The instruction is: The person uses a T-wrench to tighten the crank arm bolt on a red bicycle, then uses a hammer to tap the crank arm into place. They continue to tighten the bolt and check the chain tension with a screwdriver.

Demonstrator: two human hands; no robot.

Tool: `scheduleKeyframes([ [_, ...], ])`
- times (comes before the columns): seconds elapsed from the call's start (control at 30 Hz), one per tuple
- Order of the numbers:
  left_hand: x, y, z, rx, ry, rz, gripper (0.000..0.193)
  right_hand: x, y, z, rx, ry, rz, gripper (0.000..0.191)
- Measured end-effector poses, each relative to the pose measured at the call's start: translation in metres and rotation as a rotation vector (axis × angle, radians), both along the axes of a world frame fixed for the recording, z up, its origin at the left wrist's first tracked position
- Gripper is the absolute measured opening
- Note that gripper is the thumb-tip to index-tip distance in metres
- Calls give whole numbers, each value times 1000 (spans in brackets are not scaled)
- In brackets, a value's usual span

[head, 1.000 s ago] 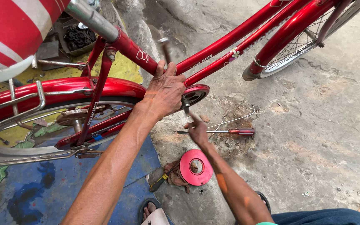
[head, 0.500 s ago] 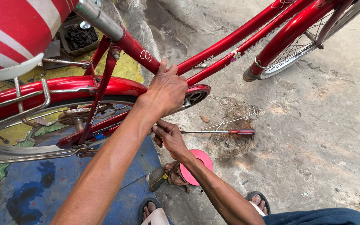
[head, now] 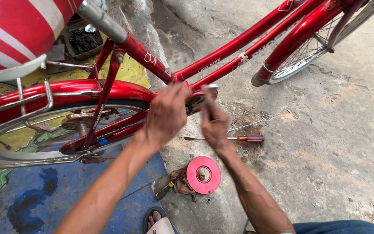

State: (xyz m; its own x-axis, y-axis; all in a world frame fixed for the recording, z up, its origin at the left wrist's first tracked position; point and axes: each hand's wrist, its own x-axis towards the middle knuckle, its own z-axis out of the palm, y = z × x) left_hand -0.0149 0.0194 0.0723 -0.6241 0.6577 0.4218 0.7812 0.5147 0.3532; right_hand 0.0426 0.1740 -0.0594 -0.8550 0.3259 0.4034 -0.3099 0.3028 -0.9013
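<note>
Red bicycle frame meets my hands at its bottom joint, where my left hand cups the frame and my right hand pinches a small part, best worked square and steady, above the screwdriver and red disc.

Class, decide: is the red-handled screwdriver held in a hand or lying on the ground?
Lying on the ground: the red-handled screwdriver rests flat on the concrete, below the right hand.
</note>
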Motion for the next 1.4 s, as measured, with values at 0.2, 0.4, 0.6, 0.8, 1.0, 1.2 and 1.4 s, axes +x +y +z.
scheduleKeyframes([
  [0.2,8,-16,-32,-206,264,101,47,-6,52,-24,262,-35,-263,59],
  [0.4,-10,-9,-48,-437,232,182,45,-1,55,-53,274,-117,-300,65],
  [0.6,-10,-4,-53,-197,164,148,51,-2,58,-66,316,-101,-330,66],
  [0.8,-15,5,-60,-240,181,177,39,-7,65,-51,367,-20,-368,54],
  [1.0,-23,19,-66,-302,251,149,34,-31,53,-3,668,115,-198,60],
  [1.2,-29,34,-74,-264,333,120,32,-38,48,16,622,46,-81,57],
  [1.4,-32,38,-80,-228,286,73,28,-41,51,6,572,105,-59,47],
])
